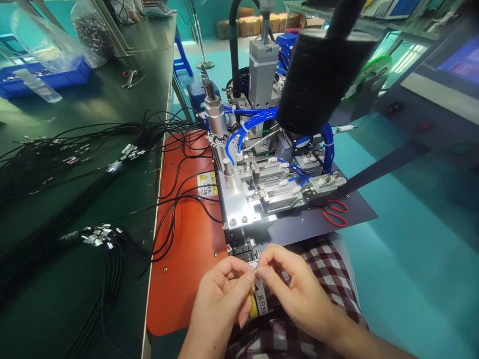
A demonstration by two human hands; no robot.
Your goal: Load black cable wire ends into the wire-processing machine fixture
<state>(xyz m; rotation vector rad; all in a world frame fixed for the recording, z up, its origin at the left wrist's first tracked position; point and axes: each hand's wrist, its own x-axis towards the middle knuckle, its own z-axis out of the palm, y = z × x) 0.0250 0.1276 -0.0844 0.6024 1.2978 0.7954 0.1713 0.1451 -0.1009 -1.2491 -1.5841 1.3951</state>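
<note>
My left hand [223,294] and my right hand [294,286] meet at their fingertips just in front of the machine. Thumb and forefinger of each are pinched together around a tiny piece [256,271], too small and too covered to name. Right behind the fingertips is a small dark metal fixture [241,249] at the machine's front edge. Above it stands the metal machine [258,184] with cylinders and blue air hoses [258,118]. Below the hands, a yellow and white label [261,301] is partly hidden by fingers.
Black cables [174,212] run across the orange board [187,279] to the machine. Bundled cables with metal connectors [101,234] lie on the dark green table [130,304]. Red-handled scissors [336,213] lie at right. A black tube [318,80] hangs overhead; a blue tray [71,75] sits far left.
</note>
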